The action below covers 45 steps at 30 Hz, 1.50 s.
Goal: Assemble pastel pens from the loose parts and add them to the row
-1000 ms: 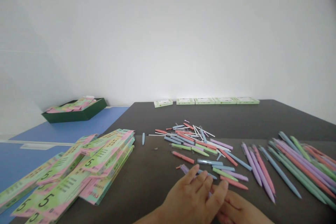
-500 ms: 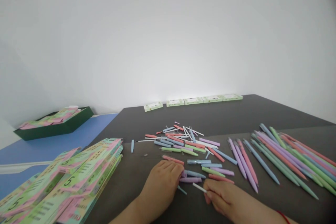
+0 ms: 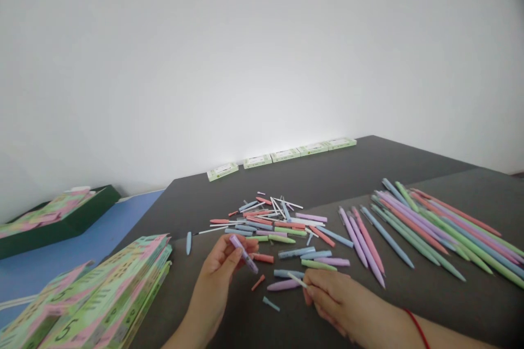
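Note:
My left hand point(image 3: 219, 270) pinches a purple pen barrel point(image 3: 244, 254) between thumb and fingers, tilted with its clear end down to the right. Closed around a thin white pen refill point(image 3: 297, 280) is my right hand point(image 3: 333, 297), the refill's tip pointing up and left. Between the hands on the dark table lie a purple pen part point(image 3: 283, 285), a small red piece point(image 3: 258, 282) and a small blue piece point(image 3: 271, 304). Just beyond them spreads a loose pile of coloured pen barrels point(image 3: 262, 224) and white refills.
Several whole pens point(image 3: 434, 229) lie side by side at the right. Stacked printed packets point(image 3: 110, 294) fill the near left. A green tray point(image 3: 82, 223) of packets sits on a blue surface, and flat boxes point(image 3: 286, 155) line the table's far edge.
My left hand has lifted from the pile with a purple barrel. My right hand still holds the white refill, a little further left in view. The camera view has shifted and tilted slightly.

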Motion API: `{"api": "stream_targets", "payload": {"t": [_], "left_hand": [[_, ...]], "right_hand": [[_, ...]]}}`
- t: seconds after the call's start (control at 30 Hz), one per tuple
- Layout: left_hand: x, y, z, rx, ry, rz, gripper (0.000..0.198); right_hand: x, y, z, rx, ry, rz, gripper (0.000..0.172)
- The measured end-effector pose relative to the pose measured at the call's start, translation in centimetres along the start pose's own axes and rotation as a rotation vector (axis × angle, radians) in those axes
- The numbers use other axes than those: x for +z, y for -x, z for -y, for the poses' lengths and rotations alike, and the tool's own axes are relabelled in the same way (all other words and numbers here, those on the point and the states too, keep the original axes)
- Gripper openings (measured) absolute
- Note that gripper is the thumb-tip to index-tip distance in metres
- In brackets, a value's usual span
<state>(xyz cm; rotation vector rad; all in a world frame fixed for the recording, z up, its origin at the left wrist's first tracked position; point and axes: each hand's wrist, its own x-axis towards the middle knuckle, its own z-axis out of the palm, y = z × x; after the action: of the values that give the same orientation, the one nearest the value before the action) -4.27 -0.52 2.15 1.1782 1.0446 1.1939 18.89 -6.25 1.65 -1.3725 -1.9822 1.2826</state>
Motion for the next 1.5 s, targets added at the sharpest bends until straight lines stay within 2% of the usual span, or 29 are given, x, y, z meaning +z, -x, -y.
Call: {"api": "stream_targets", "payload": {"t": [0.13, 0.23, 0.27, 0.33, 0.4, 0.47, 0.6, 0.73, 0.87, 1.0, 1.1, 1.2, 1.27, 1.33, 1.43, 1.5], "left_hand": [[-0.1, -0.2, -0.4, -0.166, 0.249, -0.092, 0.015], [0.2, 0.4, -1.6, -0.128, 0.142, -0.062, 0.015], [0.3, 0.7, -1.9, -0.068, 0.013, -0.027, 0.015], [0.2, 1.1, -2.4, 0.131, -0.386, 0.071, 0.017], [-0.1, 1.1, -2.4, 0.367, -0.811, 0.180, 0.021], [-0.5, 0.7, -2.2, 0.516, -1.132, 0.271, 0.027], [-0.9, 0.1, -2.0, 0.563, -1.602, 0.412, 0.037], [-0.9, 0.2, -2.2, 0.595, -1.827, 0.441, 0.038], [-1.3, 0.2, -2.3, 0.582, -1.859, 0.436, 0.040], [-2.3, -0.5, -2.6, 0.523, -1.744, 0.363, 0.034], [-2.8, -0.9, -2.7, 0.422, -1.638, 0.267, 0.022], [-2.7, -0.9, -2.2, 0.264, -1.521, 0.195, 0.016], [-2.2, -0.7, -1.7, 0.184, -1.452, 0.209, 0.013], [-1.5, -0.4, -1.1, 0.154, -1.378, 0.271, 0.015], [-0.6, -0.1, -0.6, 0.187, -1.217, 0.391, 0.029], [-0.2, 0.0, -0.3, 0.223, -1.146, 0.431, 0.035]], "right_hand": [[0.1, -0.2, -0.2, 0.073, -0.134, 0.029, 0.018], [0.2, -0.3, -0.3, 0.077, -0.154, 0.020, 0.019], [0.2, -0.3, -0.3, 0.068, -0.153, 0.018, 0.019], [0.1, -0.3, -0.3, 0.049, -0.142, 0.018, 0.019], [0.0, -0.2, -0.2, 0.037, -0.121, 0.019, 0.019], [-0.1, -0.1, -0.1, 0.023, -0.088, 0.011, 0.018], [-0.2, -0.1, 0.2, -0.013, -0.008, -0.026, 0.017], [-0.2, -0.2, 0.2, -0.050, 0.047, -0.041, 0.018], [0.0, -0.3, -0.1, -0.055, 0.051, -0.060, 0.020], [0.0, -0.2, -0.2, -0.058, 0.035, -0.045, 0.019], [-0.1, -0.2, -0.2, -0.046, 0.026, -0.033, 0.020], [-0.1, -0.2, -0.2, -0.038, 0.019, -0.033, 0.020], [-0.2, -0.2, -0.1, -0.038, 0.015, -0.034, 0.020], [-0.2, -0.1, 0.0, -0.033, 0.013, -0.033, 0.019], [-0.2, 0.0, 0.0, -0.020, 0.005, -0.038, 0.019], [0.0, 0.0, -0.1, -0.013, -0.007, -0.042, 0.020]]}}
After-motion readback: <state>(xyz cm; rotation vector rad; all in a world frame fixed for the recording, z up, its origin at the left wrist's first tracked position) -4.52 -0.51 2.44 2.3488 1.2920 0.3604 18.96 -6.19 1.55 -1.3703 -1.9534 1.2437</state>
